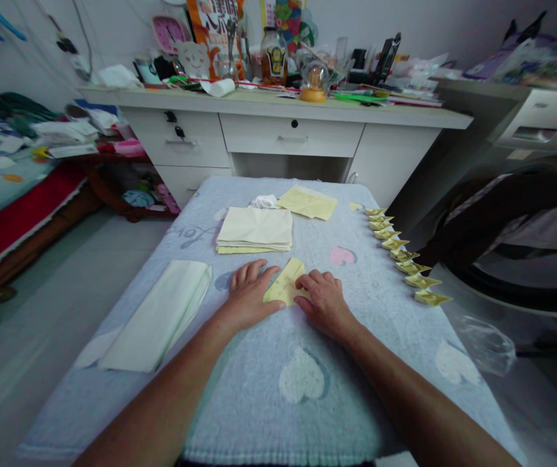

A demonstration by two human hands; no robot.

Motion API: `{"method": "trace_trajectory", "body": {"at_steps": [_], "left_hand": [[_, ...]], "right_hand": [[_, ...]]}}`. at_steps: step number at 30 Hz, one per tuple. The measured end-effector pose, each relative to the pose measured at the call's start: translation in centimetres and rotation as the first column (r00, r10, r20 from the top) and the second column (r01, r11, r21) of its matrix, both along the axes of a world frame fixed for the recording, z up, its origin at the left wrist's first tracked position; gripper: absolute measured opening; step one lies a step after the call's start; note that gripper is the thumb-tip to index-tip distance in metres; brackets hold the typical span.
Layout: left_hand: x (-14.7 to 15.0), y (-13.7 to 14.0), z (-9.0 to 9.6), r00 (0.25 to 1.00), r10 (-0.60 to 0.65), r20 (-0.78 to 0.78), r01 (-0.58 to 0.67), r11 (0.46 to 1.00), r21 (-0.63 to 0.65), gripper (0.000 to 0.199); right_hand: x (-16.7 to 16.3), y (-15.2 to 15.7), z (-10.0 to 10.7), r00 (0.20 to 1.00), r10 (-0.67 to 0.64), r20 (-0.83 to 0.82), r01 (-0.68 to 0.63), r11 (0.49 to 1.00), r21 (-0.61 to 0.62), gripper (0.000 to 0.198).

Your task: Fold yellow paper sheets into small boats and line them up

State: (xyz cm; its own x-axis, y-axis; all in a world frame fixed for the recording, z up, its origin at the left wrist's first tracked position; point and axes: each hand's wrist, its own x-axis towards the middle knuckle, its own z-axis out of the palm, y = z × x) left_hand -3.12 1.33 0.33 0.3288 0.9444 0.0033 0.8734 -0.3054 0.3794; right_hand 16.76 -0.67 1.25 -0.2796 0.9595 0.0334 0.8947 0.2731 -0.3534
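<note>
A small folded piece of yellow paper (283,283) lies on the cloth-covered table between my hands. My left hand (254,292) rests with fingers spread, its index finger and thumb touching the paper's left side. With bent fingers, my right hand (324,297) has the paper's right side at its thumb and index finger. Beyond them sits a stack of creased cream and yellow sheets (255,228). Behind it are loose yellow sheets (308,202) and a crumpled white tissue (265,202). Several folded yellow paper boats (395,244) stand in a row along the table's right edge.
A long folded white paper bundle (159,318) lies left of my left arm. The blue patterned cloth (239,402) covers the table. Past its far edge stands a cluttered white desk (293,136). A washing machine (522,194) is at the right, a bed (20,194) at the left.
</note>
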Motion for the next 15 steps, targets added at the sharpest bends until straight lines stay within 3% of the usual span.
{"method": "trace_trajectory", "body": {"at_steps": [15], "left_hand": [[-1.4,0.4,1.1,0.994,-0.108,0.029,0.11,0.987,-0.114,0.067]], "right_hand": [[1.9,0.7,1.0,0.987,0.121,-0.106,-0.133,0.984,-0.122,0.034]]}}
